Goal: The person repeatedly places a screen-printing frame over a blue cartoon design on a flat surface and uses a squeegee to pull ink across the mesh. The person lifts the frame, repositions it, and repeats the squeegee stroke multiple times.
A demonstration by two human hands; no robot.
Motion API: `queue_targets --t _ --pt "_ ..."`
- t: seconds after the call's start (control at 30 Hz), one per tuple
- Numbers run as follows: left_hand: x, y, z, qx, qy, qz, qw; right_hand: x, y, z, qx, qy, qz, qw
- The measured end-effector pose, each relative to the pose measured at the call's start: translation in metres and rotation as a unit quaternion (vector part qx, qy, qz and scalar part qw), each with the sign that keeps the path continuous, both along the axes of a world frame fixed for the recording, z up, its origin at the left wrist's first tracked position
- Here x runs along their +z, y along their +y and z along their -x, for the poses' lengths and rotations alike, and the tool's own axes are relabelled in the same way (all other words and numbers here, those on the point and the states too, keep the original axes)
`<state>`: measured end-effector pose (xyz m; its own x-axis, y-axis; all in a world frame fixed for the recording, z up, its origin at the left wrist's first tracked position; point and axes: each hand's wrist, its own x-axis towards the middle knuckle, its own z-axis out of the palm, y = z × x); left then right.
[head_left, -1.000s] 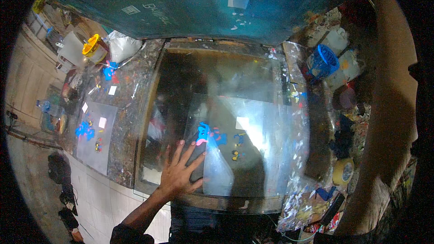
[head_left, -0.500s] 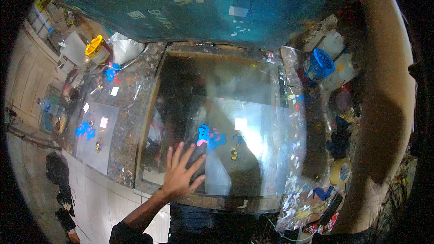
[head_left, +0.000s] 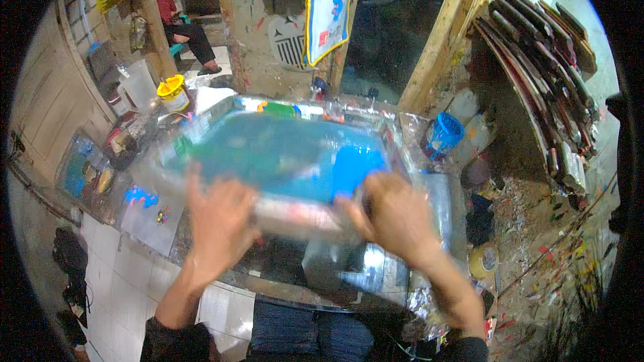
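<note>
At the near edge of the screen [head_left: 275, 151], I see left hand [head_left: 225, 221] and right hand [head_left: 399, 218] blurred; I can't tell either grip. Blue ink [head_left: 354, 166] lies beside the right.

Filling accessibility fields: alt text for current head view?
Left hand and right hand, blurred, are at the near edge of a framed teal screen with a bright blue patch; a yellow bucket shows left, a blue bucket right.

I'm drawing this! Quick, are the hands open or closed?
Left hand: at a flat, teal rectangular screen; blurred, grip unclear.
Right hand: blurred, but seemingly closed on that screen.
</note>
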<state>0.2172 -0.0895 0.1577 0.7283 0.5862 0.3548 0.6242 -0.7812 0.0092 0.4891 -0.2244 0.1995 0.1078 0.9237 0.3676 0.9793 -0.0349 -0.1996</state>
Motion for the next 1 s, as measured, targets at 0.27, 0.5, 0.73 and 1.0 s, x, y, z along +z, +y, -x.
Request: queue_targets --t 0.27,0.5,0.73,1.0 --pt "-0.137 -0.036 0.025 -0.085 -0.024 0.182 0.979 -0.149 0.072 -0.089 0.015 0.060 0.196 0.979" --pt "-0.141 -0.030 0.029 -0.079 -0.024 0.207 0.975 -0.162 0.024 -0.049 -0.076 -0.008 0.149 0.986" --pt "-0.138 -0.028 0.024 -0.086 -0.041 0.212 0.973 -0.151 0.033 -0.052 0.038 0.094 0.247 0.964" --pt "-0.136 -0.029 0.028 -0.066 -0.008 0.230 0.971 -0.165 0.046 -0.066 0.012 0.009 0.200 0.980"
